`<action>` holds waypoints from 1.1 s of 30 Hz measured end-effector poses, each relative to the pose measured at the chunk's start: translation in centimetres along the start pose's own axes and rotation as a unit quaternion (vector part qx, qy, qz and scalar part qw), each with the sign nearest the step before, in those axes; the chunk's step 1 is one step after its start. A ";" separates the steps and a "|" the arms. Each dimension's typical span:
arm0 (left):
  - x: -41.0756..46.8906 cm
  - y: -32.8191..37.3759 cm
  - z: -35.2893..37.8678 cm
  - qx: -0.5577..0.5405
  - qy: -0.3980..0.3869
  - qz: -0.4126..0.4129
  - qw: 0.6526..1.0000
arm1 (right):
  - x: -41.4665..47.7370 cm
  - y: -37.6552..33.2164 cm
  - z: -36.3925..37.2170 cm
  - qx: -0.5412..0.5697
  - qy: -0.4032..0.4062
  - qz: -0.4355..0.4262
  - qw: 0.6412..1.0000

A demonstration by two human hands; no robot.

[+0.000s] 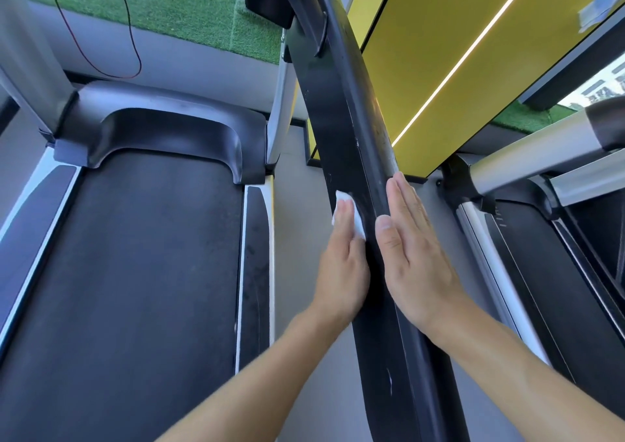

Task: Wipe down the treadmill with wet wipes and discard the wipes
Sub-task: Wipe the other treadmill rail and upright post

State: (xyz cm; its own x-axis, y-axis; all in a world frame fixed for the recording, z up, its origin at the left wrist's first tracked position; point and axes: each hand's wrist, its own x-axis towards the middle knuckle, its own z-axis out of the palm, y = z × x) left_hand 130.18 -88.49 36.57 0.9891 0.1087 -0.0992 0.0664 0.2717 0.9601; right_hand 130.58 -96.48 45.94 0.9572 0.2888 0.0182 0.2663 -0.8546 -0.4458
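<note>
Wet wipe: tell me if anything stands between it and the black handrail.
Nothing visible does. The left hand presses the wet wipe flat against the black handrail's left face; the right hand lies flat on the opposite side.

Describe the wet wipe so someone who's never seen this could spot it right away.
Find the long black handrail running diagonally up the centre. The left hand presses flat on its left face, and the wet wipe sits under those fingers. It's the one soft white patch against that black rail.
</note>
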 end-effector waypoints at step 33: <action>-3.9 4.0 0.4 0.007 -0.033 0.027 0.999 | -8.0 0.5 -0.1 0.039 -0.023 0.019 0.999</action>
State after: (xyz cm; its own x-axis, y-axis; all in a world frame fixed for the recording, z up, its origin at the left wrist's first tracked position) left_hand 126.68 -88.21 40.95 0.9977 0.0603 -0.0298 0.0136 0.2531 0.9674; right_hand 123.05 -99.23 45.62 0.9597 0.2781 -0.0406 0.2188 -0.8298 -0.5134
